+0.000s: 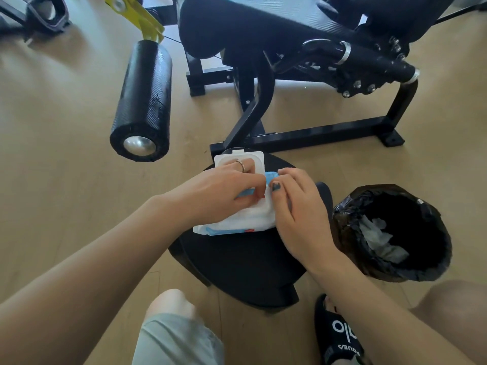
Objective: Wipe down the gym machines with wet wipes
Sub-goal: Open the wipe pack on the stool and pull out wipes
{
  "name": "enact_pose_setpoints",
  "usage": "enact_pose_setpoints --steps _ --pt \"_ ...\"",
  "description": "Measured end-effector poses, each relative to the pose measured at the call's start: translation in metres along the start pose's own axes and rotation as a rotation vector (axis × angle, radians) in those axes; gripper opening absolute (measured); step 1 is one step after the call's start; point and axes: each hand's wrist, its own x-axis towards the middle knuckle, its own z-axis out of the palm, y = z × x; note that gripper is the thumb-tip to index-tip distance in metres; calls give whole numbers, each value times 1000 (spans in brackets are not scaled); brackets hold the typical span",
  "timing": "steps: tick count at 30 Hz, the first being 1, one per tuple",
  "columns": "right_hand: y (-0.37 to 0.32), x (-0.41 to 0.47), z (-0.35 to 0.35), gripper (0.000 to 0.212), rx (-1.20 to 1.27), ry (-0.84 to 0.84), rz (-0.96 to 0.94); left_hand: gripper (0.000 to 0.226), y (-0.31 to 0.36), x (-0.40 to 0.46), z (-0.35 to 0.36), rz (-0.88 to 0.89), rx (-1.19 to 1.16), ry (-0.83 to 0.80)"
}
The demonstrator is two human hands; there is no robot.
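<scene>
The wet-wipe pack [237,219] lies on a low black stool [237,256] at the centre of the view, its white flip lid [253,160] standing open at the pack's 12 o'clock end. The left hand [224,188] rests over the pack's opening with fingers curled down, pinching at the wipe material; a ring [241,164] sits on one finger. The right hand [300,206] grips the pack's right edge, thumb and fingers curled around it, holding it against the stool.

The gym machine [290,48] stands at 12 o'clock: a black padded seat on a black steel frame [329,133] whose base bar lies just beyond the stool. A black foam roller pad [143,101] with a metal end cap extends at 10 o'clock, mounted on a yellow bracket [139,17].

A waste bin [390,233] lined with a black bag stands on the wooden floor [66,154] at 3 o'clock, just beside the stool; crumpled used wipes [379,238] lie inside. A black slipper [340,335] with white lettering shows at 5 o'clock.
</scene>
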Motion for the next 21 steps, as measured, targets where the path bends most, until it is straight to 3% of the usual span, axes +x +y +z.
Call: enact_pose_setpoints --steps 8,18,21 --pt "-1 0 0 40 -32 -20 -98 13 -6 -5 12 -2 -164 144" --pt "-3 -2 -1 46 29 1 -75 16 17 6 24 -195 -141 294" --pt "-3 -3 0 46 10 2 -78 20 18 6 23 -258 -234 340"
